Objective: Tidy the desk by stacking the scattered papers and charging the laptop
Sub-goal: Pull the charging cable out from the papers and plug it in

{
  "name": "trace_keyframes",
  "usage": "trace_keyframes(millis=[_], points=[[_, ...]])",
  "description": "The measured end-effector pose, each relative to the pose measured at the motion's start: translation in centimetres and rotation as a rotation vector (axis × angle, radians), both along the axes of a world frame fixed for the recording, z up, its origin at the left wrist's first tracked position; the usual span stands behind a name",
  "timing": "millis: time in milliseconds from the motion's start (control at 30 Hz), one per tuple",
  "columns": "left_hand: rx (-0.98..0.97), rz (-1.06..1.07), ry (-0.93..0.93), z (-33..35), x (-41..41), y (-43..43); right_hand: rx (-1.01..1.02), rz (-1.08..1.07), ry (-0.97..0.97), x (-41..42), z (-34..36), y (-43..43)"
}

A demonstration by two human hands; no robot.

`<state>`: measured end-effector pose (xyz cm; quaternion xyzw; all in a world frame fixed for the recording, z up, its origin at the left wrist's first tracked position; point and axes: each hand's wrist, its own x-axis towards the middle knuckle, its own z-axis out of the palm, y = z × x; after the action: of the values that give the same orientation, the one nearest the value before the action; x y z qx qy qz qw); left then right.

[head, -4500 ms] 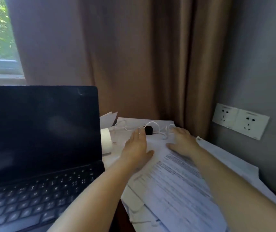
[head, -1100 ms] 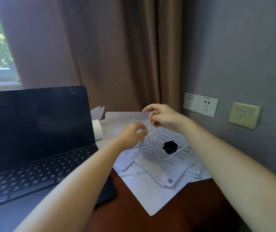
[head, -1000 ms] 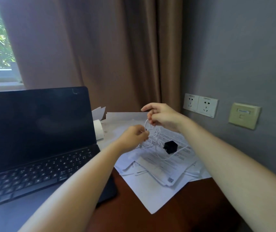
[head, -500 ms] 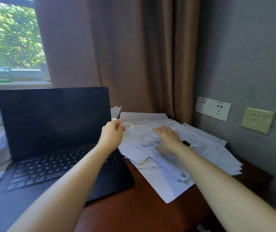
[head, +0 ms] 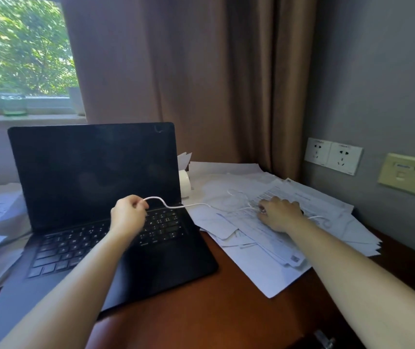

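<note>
At the left I see the open laptop [head: 95, 192], screen dark, sitting on the counter [head: 201, 311]. My left hand [head: 127, 215] hangs over the right half of its keyboard, fingers closed in a pinch on the free end of the white charging cable [head: 176, 204]. From that hand the cable's long axis runs rightward, crosses the laptop's right edge and trails onto the scattered papers [head: 276, 260], which lie unstacked just beside the laptop. The left hand is clearly the nearer one to the laptop, so I judge that plugging in falls to it. The plug tip is buried in the fingers, though, and I can make out no port on either side of the laptop. Farther right, my right hand [head: 280, 215] sits knuckles-up on the papers over the cable's loose loops. I cannot tell whether it grips anything, and a dark sliver at its far edge may be the adapter. The wall sockets [head: 333, 156] lie beyond, well apart from it.
</note>
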<state>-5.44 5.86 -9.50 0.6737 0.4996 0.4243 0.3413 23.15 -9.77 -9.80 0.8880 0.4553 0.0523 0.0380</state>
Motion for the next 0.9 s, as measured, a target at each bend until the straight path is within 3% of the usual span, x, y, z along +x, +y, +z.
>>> trace_keyframes(millis=[267, 467, 567, 800, 900], points=[[-0.025, -0.02, -0.089, -0.2, 0.9, 0.2, 0.001, 0.059, 0.052, 0.6, 0.2, 0.6], [-0.057, -0.067, -0.111, 0.1, 2.0, 0.8, 0.241, 0.1, -0.114, 2.4, 4.1, 1.4], [-0.034, -0.13, -0.078, 0.3, 3.5, 0.4, 0.32, 0.052, -0.107, 3.1, 5.6, 2.6], [0.103, -0.219, 0.096, -0.1, 7.2, -0.6, 0.023, 0.043, -0.019, 1.3, 4.3, 5.9], [0.142, -0.267, 0.183, -0.6, 8.3, -0.9, -0.029, 0.103, -0.21, -1.1, 4.4, 6.7]])
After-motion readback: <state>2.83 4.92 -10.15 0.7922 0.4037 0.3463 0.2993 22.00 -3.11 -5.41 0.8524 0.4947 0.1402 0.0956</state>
